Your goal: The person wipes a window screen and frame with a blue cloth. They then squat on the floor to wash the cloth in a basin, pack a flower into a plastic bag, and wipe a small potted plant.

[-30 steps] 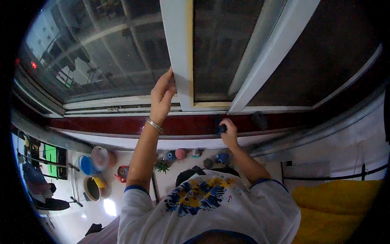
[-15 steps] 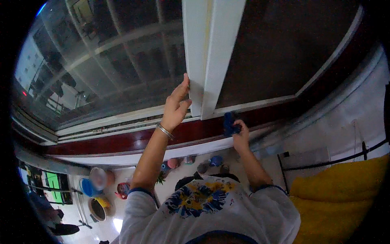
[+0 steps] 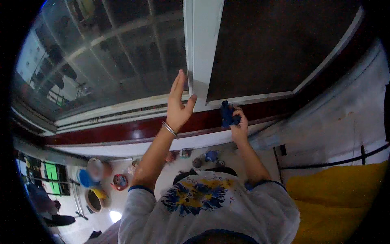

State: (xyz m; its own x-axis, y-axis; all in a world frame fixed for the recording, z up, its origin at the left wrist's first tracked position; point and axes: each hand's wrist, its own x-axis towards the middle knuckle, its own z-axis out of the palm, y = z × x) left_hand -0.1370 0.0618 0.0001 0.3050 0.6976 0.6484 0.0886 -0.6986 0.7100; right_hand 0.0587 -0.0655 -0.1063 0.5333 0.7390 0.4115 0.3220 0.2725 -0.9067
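Note:
My left hand (image 3: 180,101) is raised at the white window frame (image 3: 202,61), its fingers stretched and the thumb held apart. The palm side faces the frame's upright edge; whether it touches cannot be told. A metal bangle (image 3: 170,130) circles that wrist. My right hand (image 3: 241,124) is closed around a small dark blue object (image 3: 226,113) with a knobbly outline, its kind too blurred to make out. That hand is over the dark red sill (image 3: 203,123), just below the bottom rail of the dark window panel (image 3: 268,53).
Behind the left glass pane (image 3: 118,53) bars show. A pale window track (image 3: 109,120) runs along the sill. On the floor below stand a blue basin (image 3: 84,177), a brown-rimmed pot (image 3: 94,201) and a red container (image 3: 119,182). Yellow fabric (image 3: 337,199) lies at the right.
The upright beside the dark panel appears farther left, overlapping the neighbouring upright more. My left thumb has spread from the fingers. My right hand has risen slightly with the blue object.

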